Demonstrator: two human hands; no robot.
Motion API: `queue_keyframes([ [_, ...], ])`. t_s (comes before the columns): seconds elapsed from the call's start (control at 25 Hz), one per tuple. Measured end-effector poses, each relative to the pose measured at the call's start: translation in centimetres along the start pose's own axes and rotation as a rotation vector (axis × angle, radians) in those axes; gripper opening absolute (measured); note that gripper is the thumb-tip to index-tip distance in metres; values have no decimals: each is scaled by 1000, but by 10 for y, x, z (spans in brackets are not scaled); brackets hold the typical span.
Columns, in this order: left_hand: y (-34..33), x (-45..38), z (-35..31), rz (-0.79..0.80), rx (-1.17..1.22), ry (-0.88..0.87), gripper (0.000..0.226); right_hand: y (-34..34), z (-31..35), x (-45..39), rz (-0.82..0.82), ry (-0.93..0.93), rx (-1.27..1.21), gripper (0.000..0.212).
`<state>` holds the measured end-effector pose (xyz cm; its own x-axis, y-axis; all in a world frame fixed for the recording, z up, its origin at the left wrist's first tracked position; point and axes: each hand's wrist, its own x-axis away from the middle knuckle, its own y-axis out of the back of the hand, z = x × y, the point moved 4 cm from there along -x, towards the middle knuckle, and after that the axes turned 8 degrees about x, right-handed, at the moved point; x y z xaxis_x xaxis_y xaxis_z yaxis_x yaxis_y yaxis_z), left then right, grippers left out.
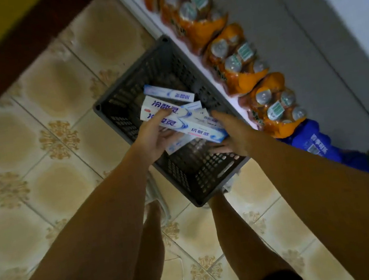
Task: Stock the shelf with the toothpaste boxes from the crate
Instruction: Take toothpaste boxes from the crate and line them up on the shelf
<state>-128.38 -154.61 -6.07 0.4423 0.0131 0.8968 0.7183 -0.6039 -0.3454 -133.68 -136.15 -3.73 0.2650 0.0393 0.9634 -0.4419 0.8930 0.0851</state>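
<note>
Both hands gathering toothpaste boxes above the grey crate; shelf stocking not yet begun.

The left hand grips a fanned bundle of toothpaste boxes from beneath, thumb curled over the top face; the right hand steadies the bundle's far end, its fingers largely hidden, so whether it grips cannot be told. One further loose box lies in the crate just beyond the left hand. The shelf runs to the right of the right hand, carrying orange bottle multipacks. Judgement: thin cardboard cartons, light, stiff along their length, crushable at the faces, glossy and prone to slide apart. Best hold is across the stack's long edges near the middle, squared up first.
</note>
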Motion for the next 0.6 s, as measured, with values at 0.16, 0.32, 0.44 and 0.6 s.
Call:
queue_keyframes([
  [0.16,-30,77,-44,81,-16,17,29,5,25,72,103,94,-315,23],
  [0.32,-56,161,-100,140,15,-15,59,20,59,158,54,247,-348,16],
  [0.44,-71,226,-149,146,-94,-46,55,34,86,226,49,385,-400,12],
  [0.6,-109,310,-206,285,-261,-35,34,44,114,316,71,504,-446,17],
])
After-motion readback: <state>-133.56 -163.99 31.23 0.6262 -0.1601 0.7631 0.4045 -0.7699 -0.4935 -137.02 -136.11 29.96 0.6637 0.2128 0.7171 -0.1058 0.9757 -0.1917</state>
